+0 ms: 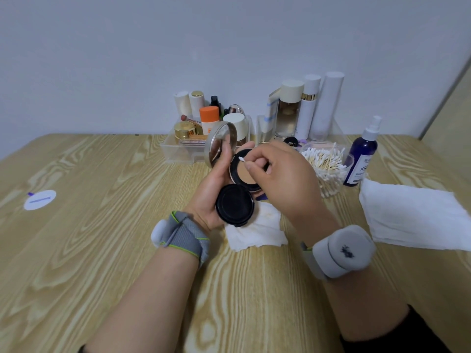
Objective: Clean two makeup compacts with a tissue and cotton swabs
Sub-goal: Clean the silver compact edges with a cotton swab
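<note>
One cotton swab (242,160), crosswise, tip leftward

Grey, lime-edged strap (188,235) and pale rounded pod (344,250) on each wrist; black sleeve (418,332) on right forearm.

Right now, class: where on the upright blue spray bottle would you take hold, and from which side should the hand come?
Wrap the round blue body of the spray bottle, below its narrow white sprayer, probably coming from its right. It stands upright, and the cotton swab jar crowds its left side.
</note>
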